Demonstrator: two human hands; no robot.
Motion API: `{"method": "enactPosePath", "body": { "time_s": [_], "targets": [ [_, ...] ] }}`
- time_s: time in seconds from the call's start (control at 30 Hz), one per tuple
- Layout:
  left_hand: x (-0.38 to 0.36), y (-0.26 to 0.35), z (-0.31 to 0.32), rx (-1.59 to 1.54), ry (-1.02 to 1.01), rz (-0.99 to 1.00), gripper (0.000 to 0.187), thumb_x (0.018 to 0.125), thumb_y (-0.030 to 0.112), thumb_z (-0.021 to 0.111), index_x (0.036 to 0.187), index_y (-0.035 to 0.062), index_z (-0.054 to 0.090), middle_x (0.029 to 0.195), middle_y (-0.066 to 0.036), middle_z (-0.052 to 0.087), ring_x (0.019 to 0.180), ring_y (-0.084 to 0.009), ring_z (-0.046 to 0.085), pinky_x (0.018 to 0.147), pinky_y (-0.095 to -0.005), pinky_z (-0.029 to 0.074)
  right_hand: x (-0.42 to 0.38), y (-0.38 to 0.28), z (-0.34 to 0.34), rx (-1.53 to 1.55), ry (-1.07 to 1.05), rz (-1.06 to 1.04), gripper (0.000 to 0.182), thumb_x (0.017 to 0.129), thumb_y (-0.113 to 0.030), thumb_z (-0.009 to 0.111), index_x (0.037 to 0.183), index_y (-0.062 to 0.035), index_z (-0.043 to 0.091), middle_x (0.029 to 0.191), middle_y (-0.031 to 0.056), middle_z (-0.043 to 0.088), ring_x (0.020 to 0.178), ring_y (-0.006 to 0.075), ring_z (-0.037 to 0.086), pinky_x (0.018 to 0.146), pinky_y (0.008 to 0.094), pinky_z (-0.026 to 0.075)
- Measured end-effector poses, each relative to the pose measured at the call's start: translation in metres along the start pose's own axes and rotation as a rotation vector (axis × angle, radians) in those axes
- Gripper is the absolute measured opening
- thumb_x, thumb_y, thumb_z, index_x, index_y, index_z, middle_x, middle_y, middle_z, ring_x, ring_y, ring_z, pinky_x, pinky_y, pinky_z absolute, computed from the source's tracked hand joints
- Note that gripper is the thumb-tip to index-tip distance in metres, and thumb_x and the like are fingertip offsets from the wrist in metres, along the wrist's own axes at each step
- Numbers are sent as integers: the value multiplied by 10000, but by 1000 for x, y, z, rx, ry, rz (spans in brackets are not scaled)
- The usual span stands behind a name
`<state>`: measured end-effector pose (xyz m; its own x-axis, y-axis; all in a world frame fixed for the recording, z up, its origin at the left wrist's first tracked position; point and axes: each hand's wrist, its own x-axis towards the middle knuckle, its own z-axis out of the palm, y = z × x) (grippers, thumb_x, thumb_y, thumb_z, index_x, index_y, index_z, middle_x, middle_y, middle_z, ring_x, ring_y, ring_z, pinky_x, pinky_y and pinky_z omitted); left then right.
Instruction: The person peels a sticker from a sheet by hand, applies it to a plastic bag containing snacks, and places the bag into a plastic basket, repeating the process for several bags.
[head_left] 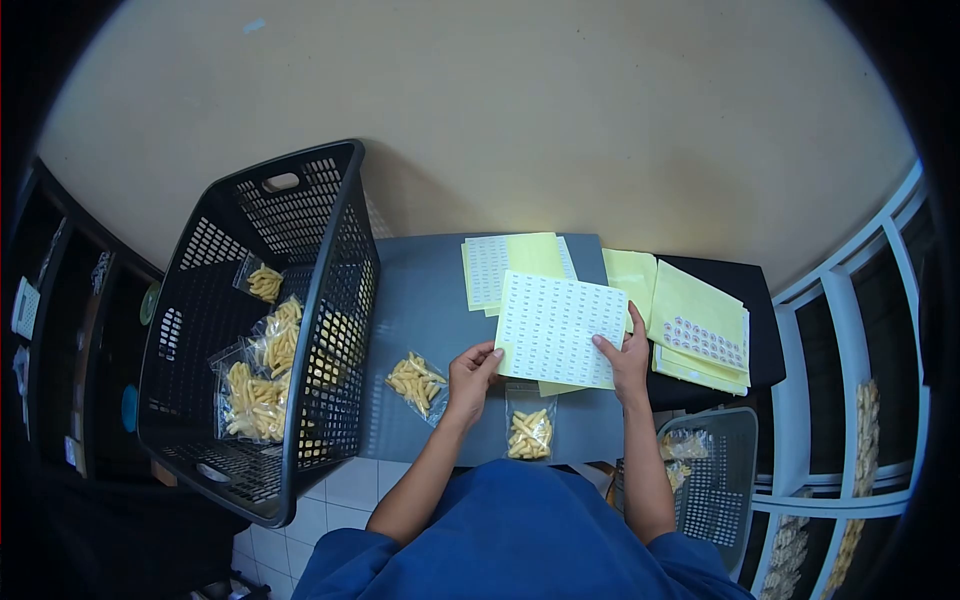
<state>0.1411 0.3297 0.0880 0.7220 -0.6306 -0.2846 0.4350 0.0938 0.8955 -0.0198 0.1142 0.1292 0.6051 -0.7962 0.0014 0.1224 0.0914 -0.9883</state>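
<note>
Both hands hold one white label sheet (560, 330) with rows of small print, tilted above the grey table. My left hand (472, 380) pinches its lower left edge, and my right hand (627, 358) grips its right edge, thumb on top. Beneath and behind it lie more label sheets (488, 270) with yellow backing. A clear bag of pale yellow sticks (530, 432) rests in front of the sheet at the table's front edge. Another such bag (416, 384) is left of my left hand.
A large dark basket (322, 290) on the left holds several bagged snacks. Yellow sheets with round stickers (702, 325) lie on the black surface at right. Below them stands a smaller grey basket (730, 480) with bags. A shelf frame (795, 390) is far right.
</note>
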Motion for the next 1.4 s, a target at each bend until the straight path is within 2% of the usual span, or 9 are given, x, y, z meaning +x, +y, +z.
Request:
{"method": "enactPosePath", "body": {
  "time_s": [0.07,0.17,0.2,0.37,0.8,1.03,1.2,1.27,1.4],
  "targets": [
    [-6,6,4,-109,-10,-8,239,983,110,660,1189,-11,649,1026,-71,718,863,-134,689,731,-275,560,-2,1,4,-4,19,-33,906,832,54,740,1560,-5,204,1189,194,680,1106,261,667,971,375,530],
    [-13,8,8,-196,-1,-14,210,987,117,660,1154,-10,664,992,-67,714,840,-127,690,709,-279,581,-7,5,12,-846,309,-482,838,815,6,760,1513,-6,297,1127,155,689,1137,340,627,1035,447,458],
    [-14,8,8,-212,7,-12,206,987,119,662,1146,-11,670,973,-64,713,828,-121,689,697,-276,588,-9,-3,17,-804,309,-641,585,792,-39,773,1329,-14,543,1062,124,689,1131,371,593,1054,470,399],
    [-19,-2,7,-156,-2,4,204,986,130,671,1138,-5,691,980,-47,720,830,-94,674,676,-244,553,-40,-25,65,-770,-202,-593,106,797,-100,766,891,-58,743,982,66,708,1003,271,647,942,399,442],
    [-30,12,22,45,-85,190,194,971,59,679,1115,-60,730,1094,-81,719,992,-115,649,882,-244,510,-53,-30,98,-837,-178,-497,139,835,-181,754,874,-48,767,872,84,757,884,257,694,864,377,460],
    [-20,7,23,82,-112,185,211,958,39,685,1146,-52,714,1105,-101,709,971,-112,655,860,-232,516,-47,-27,94,-864,-113,-496,119,822,-139,736,864,-32,761,848,120,749,817,283,696,827,394,484],
    [-5,7,27,1,44,254,185,943,-2,669,1125,-30,666,979,-86,699,867,-83,648,773,-222,521,-28,-2,75,-603,0,-258,131,860,-113,720,906,3,761,811,136,743,755,217,712,734,340,543],
    [6,2,15,109,103,299,165,955,-11,646,1118,-30,628,969,-71,688,838,-82,640,758,-221,516,-24,7,60,-508,15,-164,151,898,-123,719,934,18,758,812,100,746,765,143,696,722,289,535],
    [10,8,-10,406,191,226,136,937,10,660,1070,-12,641,970,-61,665,814,-101,633,738,-240,509,-30,6,43,-432,1,-98,165,918,-123,710,964,31,748,863,77,752,795,129,680,747,283,529]
  ]
}}
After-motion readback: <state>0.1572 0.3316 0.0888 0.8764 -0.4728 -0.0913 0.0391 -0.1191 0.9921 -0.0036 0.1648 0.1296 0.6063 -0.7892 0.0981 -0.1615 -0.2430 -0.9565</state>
